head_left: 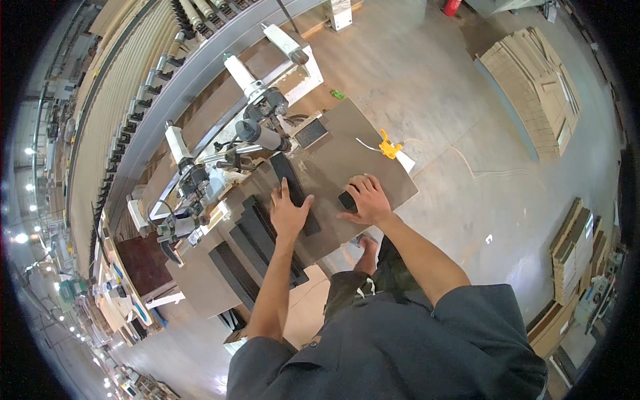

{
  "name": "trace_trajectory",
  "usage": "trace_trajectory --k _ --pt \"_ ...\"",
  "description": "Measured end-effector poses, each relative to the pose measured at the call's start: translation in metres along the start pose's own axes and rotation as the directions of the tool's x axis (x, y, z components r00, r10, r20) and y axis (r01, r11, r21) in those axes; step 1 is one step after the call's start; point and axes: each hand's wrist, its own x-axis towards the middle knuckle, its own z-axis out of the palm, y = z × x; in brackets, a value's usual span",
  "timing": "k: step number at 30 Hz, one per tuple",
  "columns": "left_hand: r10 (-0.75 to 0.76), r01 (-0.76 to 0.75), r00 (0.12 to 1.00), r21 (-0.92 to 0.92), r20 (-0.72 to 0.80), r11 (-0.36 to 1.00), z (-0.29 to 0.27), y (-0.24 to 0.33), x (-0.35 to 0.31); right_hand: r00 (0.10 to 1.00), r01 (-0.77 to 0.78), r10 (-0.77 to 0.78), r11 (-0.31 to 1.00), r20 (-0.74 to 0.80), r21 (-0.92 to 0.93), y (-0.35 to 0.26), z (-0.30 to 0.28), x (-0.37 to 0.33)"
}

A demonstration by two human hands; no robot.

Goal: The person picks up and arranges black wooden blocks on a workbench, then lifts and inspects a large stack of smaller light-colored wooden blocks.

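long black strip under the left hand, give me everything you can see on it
The long black strip is a flat, narrow, matte dark piece, seemingly a board or panel offcut. It lies flat on the brown work panel, running from near the machine head down toward the person. The left hand rests palm-down across its lower half, fingers spread, covering part of it. More dark strips lie stacked just beside it. The right hand is apart from it, on a small black block. Surface detail is too small to tell.

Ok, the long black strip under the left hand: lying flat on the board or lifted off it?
Flat. The black strip lies along the brown board, with the left hand pressed palm-down on its near part; no end looks raised.
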Motion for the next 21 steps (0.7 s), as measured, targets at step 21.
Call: trace_trajectory --k 21 --pt "-0.075 -0.01 0.91 -0.203 -0.408 0.979 0.086 0.077 0.037 0.998 -0.063 0.064 0.996 0.014 -0.071 -0.006 0.001 0.005"
